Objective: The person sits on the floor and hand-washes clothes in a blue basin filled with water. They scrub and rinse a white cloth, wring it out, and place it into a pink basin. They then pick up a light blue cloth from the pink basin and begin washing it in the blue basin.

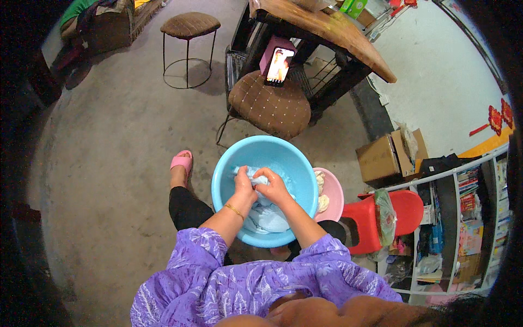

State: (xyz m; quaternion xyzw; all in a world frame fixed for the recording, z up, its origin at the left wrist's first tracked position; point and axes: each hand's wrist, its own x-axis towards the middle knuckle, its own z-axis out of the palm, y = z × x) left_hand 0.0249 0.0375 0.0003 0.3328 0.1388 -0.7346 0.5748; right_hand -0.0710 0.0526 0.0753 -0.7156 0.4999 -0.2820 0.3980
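Note:
Between my knees is a light blue plastic basin (219,171) with wet pale cloth (267,218) heaped in its near part. My left hand (245,184), with a gold-coloured bracelet at the wrist, grips a bunched part of the cloth over the basin's middle. My right hand (271,187) pinches the same bunch from the other side, thumb and forefinger curled. The two hands are close together, and the fingertips beneath the cloth are partly hidden. Beside the basin, partly behind its rim, a pink basin (336,196) holds cream-coloured wrung cloth (322,203).
A phone (280,65) with a lit screen leans on a pink box atop a brown cushioned stool (269,106), under a wooden table (347,36). Another stool (190,25) stands farther off. At right are a red plastic chair (363,220), a cardboard box (378,159) and a shelf. A person is partly visible upper left.

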